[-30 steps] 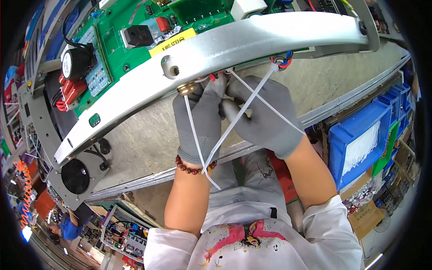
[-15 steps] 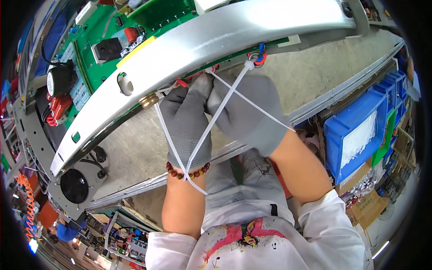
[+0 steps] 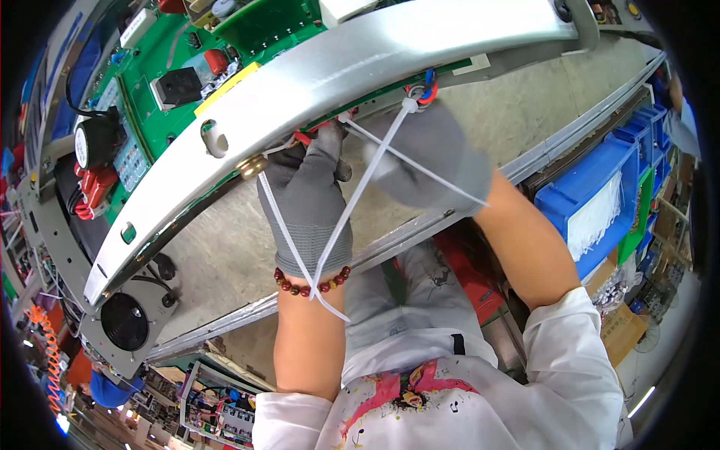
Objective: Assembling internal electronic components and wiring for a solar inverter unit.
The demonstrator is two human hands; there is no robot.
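Observation:
My left hand (image 3: 306, 191), in a grey glove, is raised to the lower edge of a curved silver panel (image 3: 322, 67). Its thumb and fingers close in beside red wires (image 3: 302, 139); what they grip is hidden. To its right, my gloved right hand (image 3: 435, 161) is apart from it, its fingers curled under and smeared by motion. White cable ties hang from the wiring: a long cable tie (image 3: 365, 176) crosses a second cable tie (image 3: 427, 170) in front of my right hand. A third cable tie (image 3: 281, 229) passes over my left glove and wrist.
A green circuit board (image 3: 176, 127) with components lies behind the panel. A brass fitting (image 3: 252, 166) sticks out at the panel's edge. At left is a plate with a round black speaker (image 3: 124, 321). Blue bins (image 3: 592, 202), one with white ties, stand at right.
My right hand has drawn away from my left hand, moving right. My left hand stays at the wires. The view has shifted slightly.

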